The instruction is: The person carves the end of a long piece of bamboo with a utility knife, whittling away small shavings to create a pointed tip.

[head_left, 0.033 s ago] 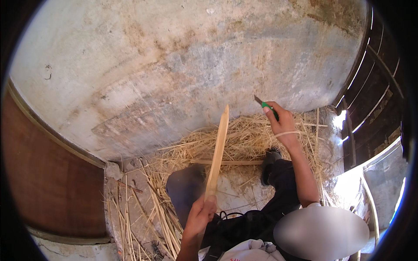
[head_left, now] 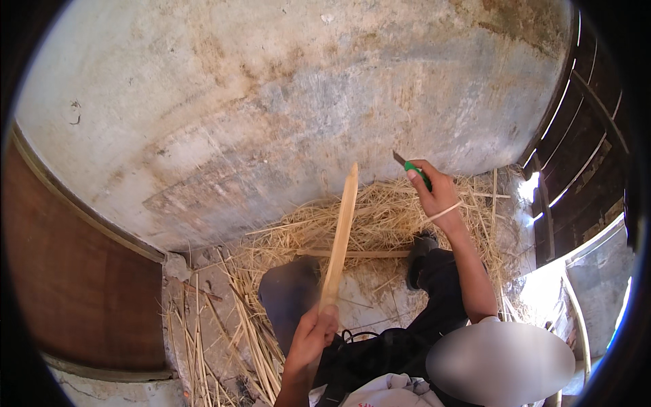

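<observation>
My left hand (head_left: 315, 334) grips the lower end of a long pale wooden strip (head_left: 340, 234) that points up and away from me. My right hand (head_left: 434, 190) is raised to the right of the strip's tip and holds a small knife with a green handle (head_left: 412, 167), blade pointing up-left. A thin pale band loops round my right wrist. The knife is apart from the strip. My legs in dark trousers stretch out below, one dark shoe (head_left: 419, 252) near the straw.
A pile of straw and thin shavings (head_left: 380, 217) lies against a stained concrete wall (head_left: 271, 102). Another flat strip (head_left: 352, 254) lies across the floor. A brown wooden panel (head_left: 74, 285) stands left; a dark slatted door (head_left: 583, 136) is right.
</observation>
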Demonstrator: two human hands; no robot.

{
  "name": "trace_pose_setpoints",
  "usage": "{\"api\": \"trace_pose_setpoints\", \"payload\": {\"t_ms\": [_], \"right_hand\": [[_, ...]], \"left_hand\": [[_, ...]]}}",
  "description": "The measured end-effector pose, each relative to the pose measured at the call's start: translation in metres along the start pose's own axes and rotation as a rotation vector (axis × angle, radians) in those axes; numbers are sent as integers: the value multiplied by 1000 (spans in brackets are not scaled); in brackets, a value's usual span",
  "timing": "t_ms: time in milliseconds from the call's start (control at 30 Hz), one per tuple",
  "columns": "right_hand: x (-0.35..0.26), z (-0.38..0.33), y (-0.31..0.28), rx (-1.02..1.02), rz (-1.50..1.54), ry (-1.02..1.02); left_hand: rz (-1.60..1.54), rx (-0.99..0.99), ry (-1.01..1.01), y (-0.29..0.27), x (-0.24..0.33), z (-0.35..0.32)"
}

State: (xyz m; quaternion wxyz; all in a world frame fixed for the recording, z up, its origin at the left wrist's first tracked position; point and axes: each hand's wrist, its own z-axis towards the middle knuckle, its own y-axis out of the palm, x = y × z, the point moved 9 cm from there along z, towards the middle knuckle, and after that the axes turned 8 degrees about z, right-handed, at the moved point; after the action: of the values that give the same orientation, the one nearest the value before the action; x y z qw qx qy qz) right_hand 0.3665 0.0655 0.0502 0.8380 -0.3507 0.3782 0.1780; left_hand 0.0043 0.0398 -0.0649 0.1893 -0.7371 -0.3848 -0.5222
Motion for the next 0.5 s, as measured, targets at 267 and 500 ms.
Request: {"api": "trace_pose_setpoints", "payload": {"t_ms": [267, 500], "right_hand": [[69, -67, 104, -902, -784, 16], [16, -34, 59, -290, -542, -114]], "left_hand": [[-26, -81, 29, 13, 12, 5], [-54, -78, 1, 12, 15, 5]]}}
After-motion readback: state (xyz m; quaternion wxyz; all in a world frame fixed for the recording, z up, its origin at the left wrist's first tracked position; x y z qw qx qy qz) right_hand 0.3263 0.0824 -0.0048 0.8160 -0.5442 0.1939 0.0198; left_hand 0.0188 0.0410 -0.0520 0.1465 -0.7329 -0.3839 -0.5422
